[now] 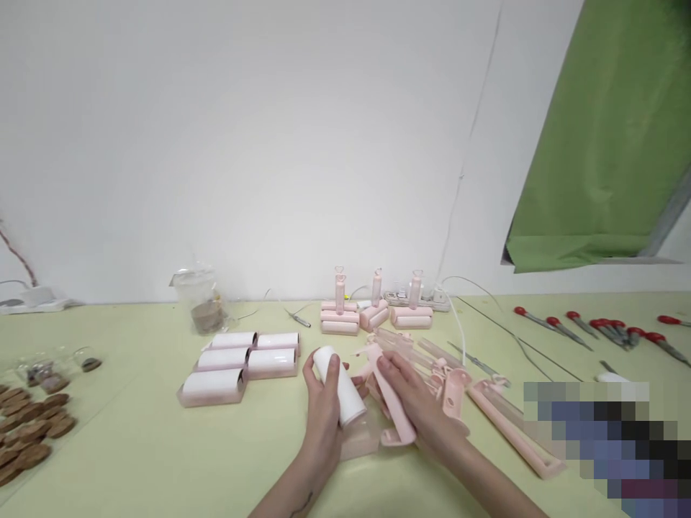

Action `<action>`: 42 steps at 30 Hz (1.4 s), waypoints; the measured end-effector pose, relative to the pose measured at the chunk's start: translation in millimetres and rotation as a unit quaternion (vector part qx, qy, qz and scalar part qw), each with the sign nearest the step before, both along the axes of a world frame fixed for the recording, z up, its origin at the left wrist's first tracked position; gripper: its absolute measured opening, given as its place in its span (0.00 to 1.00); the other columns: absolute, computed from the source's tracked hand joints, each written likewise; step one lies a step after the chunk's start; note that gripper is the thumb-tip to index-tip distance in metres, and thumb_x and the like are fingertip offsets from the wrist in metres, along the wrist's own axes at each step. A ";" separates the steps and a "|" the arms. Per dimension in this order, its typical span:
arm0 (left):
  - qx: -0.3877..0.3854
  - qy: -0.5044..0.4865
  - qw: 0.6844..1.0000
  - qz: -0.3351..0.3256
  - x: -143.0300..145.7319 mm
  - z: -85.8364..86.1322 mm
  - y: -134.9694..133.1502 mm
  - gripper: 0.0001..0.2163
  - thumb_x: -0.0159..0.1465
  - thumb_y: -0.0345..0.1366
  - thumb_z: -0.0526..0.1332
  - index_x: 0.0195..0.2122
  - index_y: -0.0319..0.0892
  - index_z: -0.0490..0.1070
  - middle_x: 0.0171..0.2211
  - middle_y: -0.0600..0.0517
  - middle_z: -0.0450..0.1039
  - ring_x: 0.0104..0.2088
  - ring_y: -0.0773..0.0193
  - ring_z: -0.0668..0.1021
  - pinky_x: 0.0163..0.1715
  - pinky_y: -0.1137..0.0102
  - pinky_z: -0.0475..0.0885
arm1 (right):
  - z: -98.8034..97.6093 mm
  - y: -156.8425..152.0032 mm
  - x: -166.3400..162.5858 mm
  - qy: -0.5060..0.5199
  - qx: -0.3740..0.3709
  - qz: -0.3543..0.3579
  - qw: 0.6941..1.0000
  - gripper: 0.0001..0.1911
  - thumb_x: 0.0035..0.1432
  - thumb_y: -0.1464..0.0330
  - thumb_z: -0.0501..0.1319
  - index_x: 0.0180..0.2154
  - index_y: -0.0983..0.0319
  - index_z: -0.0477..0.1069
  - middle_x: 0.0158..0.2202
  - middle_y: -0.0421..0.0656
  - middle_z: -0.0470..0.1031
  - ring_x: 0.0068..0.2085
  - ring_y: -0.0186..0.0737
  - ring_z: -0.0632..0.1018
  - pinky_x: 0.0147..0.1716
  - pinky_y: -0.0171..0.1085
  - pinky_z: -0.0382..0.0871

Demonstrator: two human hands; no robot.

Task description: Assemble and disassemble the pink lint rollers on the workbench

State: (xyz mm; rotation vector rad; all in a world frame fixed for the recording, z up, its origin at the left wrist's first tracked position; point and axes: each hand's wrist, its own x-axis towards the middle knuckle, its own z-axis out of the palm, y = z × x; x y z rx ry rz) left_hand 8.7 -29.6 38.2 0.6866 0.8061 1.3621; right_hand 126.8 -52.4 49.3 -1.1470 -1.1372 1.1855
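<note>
The left hand [324, 403] grips a white paper roll [340, 385] and the right hand [413, 399] clasps a pink handle [391, 406] beside it, unjoined, above the desk [134, 446], with three assembled rollers [372, 313] standing behind and many pink parts [486, 403] loose.

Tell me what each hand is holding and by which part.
The left hand wraps its fingers around the middle of a white paper roll. The right hand holds a pink plastic handle along its shaft, above the hooked end.
</note>
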 end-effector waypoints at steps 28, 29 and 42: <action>0.118 0.130 0.975 -0.136 0.3 7.9 -16.9 0.32 0.48 0.39 0.66 0.49 0.49 0.48 0.31 0.53 0.70 0.29 0.64 0.74 0.30 0.70 0.70 | -6.1 -4.9 -6.9 -0.098 0.104 -0.102 0.985 0.22 0.55 0.51 0.46 0.49 0.52 0.58 0.48 0.42 0.65 0.45 0.45 0.69 0.44 0.42 0.62; 0.122 0.143 0.972 -0.143 -3.2 10.8 -14.2 0.32 0.48 0.39 0.65 0.50 0.49 0.47 0.29 0.54 0.70 0.28 0.64 0.74 0.29 0.70 0.69 | -2.3 -3.0 -1.1 -0.123 0.128 -0.076 0.981 0.20 0.56 0.53 0.48 0.48 0.52 0.60 0.47 0.42 0.65 0.45 0.45 0.68 0.44 0.42 0.62; 0.239 0.514 0.807 -0.163 -32.6 27.1 -5.8 0.40 0.44 0.42 0.66 0.56 0.48 0.45 0.34 0.53 0.68 0.30 0.60 0.72 0.26 0.72 0.65 | -5.9 3.2 25.7 -0.298 0.249 -0.011 0.921 0.10 0.55 0.67 0.54 0.41 0.57 0.62 0.34 0.41 0.70 0.37 0.39 0.72 0.36 0.37 0.67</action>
